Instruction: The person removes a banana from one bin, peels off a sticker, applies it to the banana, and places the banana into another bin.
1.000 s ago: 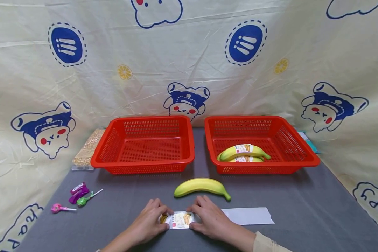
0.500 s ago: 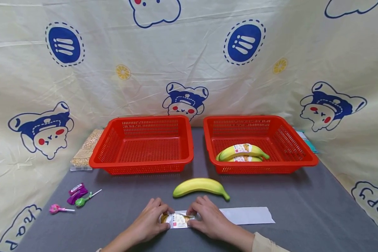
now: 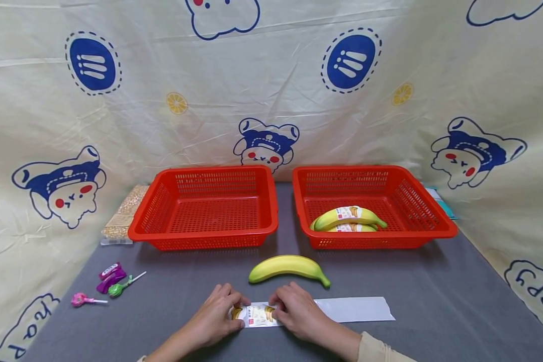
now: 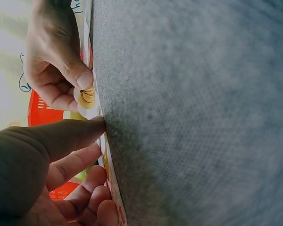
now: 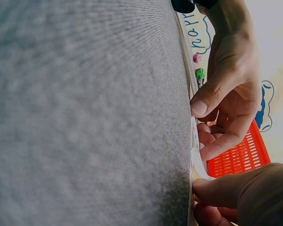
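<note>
At the far left of the grey surface [image 3: 434, 306] lie a pink lollipop [image 3: 80, 300], a green lollipop [image 3: 119, 288] and a purple candy wrapper [image 3: 110, 275], with a clear bag of grain [image 3: 124, 213] behind them against the backdrop. Next comes the empty red basket [image 3: 205, 208].

My left hand [image 3: 217, 317] rests low on the surface near me, its fingers curled and its thumb pressing the left end of the banana sticker [image 3: 257, 315]; the left wrist view shows the thumb tip flat against the surface edge of that sticker [image 4: 104, 150]. The sticker lies on a white backing strip [image 3: 357, 309] that runs off to the right.

My right hand [image 3: 298, 314] meets it from the other side, fingers curled, pinching the sticker's right edge, with a small peeled bit caught under the thumb [image 4: 85, 87]. Just beyond both hands lies a bare banana [image 3: 287, 266] on the surface.

Farther right, a second red basket [image 3: 434, 221] holds two labelled bananas [image 3: 348, 217], one on top of the other. A teal packet [image 3: 441, 201] peeks out behind it.
</note>
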A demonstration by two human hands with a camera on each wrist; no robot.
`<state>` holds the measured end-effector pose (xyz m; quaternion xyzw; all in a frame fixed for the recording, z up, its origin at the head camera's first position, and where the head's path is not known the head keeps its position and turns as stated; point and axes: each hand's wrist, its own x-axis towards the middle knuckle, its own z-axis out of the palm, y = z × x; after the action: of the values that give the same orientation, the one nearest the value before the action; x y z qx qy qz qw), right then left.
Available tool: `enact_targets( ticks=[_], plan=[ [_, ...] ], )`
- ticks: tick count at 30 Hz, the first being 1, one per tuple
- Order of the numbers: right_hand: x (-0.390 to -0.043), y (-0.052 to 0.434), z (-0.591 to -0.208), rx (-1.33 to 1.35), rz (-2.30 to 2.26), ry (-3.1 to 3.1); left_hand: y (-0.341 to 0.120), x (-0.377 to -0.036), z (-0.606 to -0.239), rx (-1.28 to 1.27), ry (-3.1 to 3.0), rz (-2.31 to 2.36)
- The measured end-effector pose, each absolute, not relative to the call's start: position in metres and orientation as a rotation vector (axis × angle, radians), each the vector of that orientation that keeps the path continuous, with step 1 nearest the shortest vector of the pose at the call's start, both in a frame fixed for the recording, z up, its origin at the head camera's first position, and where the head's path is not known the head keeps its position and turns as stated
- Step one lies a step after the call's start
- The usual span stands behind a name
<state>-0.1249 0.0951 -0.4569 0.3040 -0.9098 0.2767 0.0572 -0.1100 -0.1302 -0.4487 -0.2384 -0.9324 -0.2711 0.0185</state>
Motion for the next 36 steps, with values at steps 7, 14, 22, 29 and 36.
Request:
enact_targets(
  ticks=[7, 14, 22, 29, 36],
  plan=[
    [-0.123, 0.098, -0.456, 0.967, 0.905, -2.749, -0.129, -0.111, -0.449, -0.745, -2.901, -0.841],
    [-0.118, 0.107, -0.447, 0.984, 1.193, -2.681, -0.129, -0.110, -0.448, -0.756, -2.917, -0.847],
    [-0.126, 0.119, -0.429, 0.729, 1.247, -2.711, -0.126, -0.110, -0.441, -0.723, -2.910, -0.911],
    [-0.134, 0.122, -0.419, 0.674, 1.186, -2.663, -0.102, -0.116, -0.427, -0.595, -2.774, -1.386],
    [-0.135, 0.122, -0.416, 0.725, 1.189, -2.600, -0.083, -0.120, -0.421, -0.478, -2.672, -1.536]
  ],
)
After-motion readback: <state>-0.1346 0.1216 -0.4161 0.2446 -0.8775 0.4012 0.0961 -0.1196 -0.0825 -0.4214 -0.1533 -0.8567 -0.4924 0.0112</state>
